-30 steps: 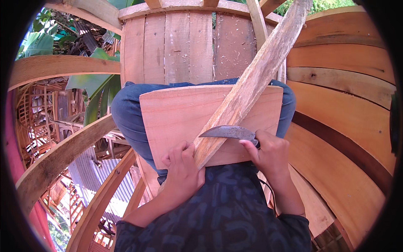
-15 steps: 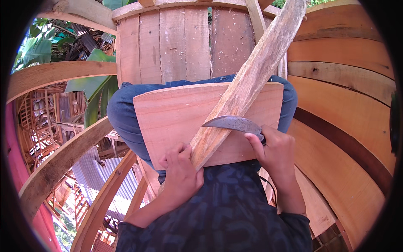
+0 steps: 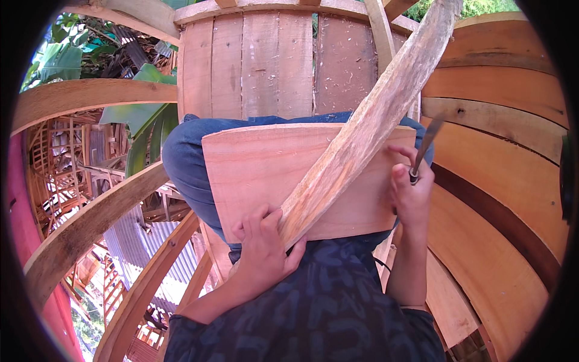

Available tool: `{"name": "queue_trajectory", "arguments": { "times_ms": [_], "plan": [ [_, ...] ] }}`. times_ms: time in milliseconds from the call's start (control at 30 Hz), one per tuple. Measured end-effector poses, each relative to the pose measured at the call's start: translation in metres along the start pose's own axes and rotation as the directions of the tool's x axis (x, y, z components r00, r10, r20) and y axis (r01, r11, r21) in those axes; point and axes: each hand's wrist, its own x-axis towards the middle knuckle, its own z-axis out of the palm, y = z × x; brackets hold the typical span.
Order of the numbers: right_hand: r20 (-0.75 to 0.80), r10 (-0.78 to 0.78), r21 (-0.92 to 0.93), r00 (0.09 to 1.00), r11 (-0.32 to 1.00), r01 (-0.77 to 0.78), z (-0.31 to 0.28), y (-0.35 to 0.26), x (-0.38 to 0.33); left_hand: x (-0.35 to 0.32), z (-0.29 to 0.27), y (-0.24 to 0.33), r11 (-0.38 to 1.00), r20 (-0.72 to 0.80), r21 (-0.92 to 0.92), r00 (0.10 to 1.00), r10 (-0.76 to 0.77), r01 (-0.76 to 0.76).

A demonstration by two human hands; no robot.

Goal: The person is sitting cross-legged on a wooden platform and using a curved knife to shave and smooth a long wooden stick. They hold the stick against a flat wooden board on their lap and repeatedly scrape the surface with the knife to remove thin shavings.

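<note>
The left hand [image 3: 265,244] grips the near end of a long, rough, pale-brown strip of wood [image 3: 356,145], which slants away past the right hand's far side. The right hand [image 3: 413,190] is wrapped around the handle of a dark metal knife [image 3: 429,140], its slightly blurred blade pointing up and away, apart from the wood. Beneath the strip, between the hands, a flat pinkish wooden board [image 3: 259,175] rests across legs in blue jeans [image 3: 188,157]. Beyond both hands are brown planks [image 3: 259,66] with scattered shavings; right of the right hand, broad orange-brown boards [image 3: 500,145]; left of the left hand, grey corrugated sheeting [image 3: 172,244].
</note>
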Motion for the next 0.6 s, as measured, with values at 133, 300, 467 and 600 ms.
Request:
{"name": "queue_trajectory", "arguments": {
  "times_ms": [133,300,467,600],
  "plan": [
    [0.104,0.090,0.322,0.991,0.939,-0.119,0.048,-0.016,-0.005,-0.001,-0.003,-0.001,0.997,-0.009,-0.056,0.999,0.051,-0.052],
    [0.078,0.076,0.201,0.994,0.975,-0.090,0.048,-0.020,0.009,0.001,-0.002,-0.002,0.987,-0.021,-0.114,0.993,0.115,-0.117],
    [0.073,0.164,0.507,0.984,0.844,-0.178,0.049,-0.007,0.000,0.007,-0.014,-0.005,0.982,-0.040,-0.130,0.990,0.135,-0.139],
    [0.150,0.126,0.553,0.981,0.812,-0.189,0.040,0.000,-0.004,0.023,-0.035,-0.003,0.926,0.076,-0.355,0.991,-0.106,0.126]
  ]
}}
